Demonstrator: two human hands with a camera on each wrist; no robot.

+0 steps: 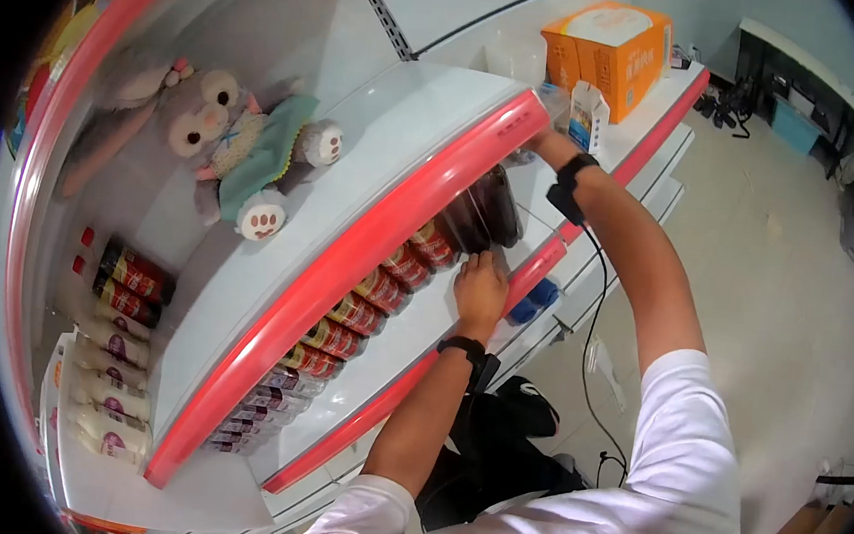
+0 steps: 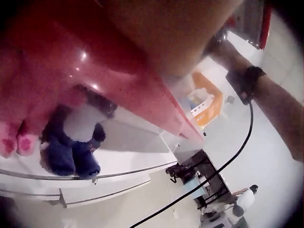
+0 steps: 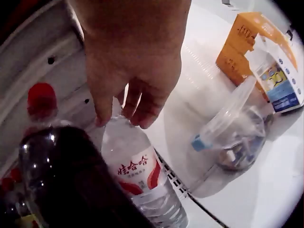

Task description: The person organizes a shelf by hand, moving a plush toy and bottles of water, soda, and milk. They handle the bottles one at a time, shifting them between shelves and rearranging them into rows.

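The left hand [image 1: 480, 291] rests on the shelf [image 1: 544, 186] near the bottom of the dark bottles [image 1: 497, 207], its fingers relaxed and a little bent, and I do not see anything held in it; it lies on the near side of the water bottle [image 3: 142, 173], which I take as landmark. The right hand [image 3: 135, 61] reaches over this bottle and pinches it at the very top, with the thumb and fingers nearly closed around the neck. The bottle is upright or slightly leaning, but its base is cut off, so I cannot tell if it stands fully down. Just beside it is a dark bottle with a red cap [image 3: 42, 104]. In my judgement, the row of small red-label bottles [image 1: 353, 311] is already standing in order, while the water bottle looks close to its place but is not yet released. On the other side of the water bottle lies a clear plastic bag [image 3: 240, 142] with small things inside, and beyond this bag, farther from the bottle, are a milk carton [image 3: 280, 80] and an orange box [image 1: 614, 56]. Farthest from the bottle, across the floor [image 1: 749, 252], is a teal bin [image 1: 796, 125]
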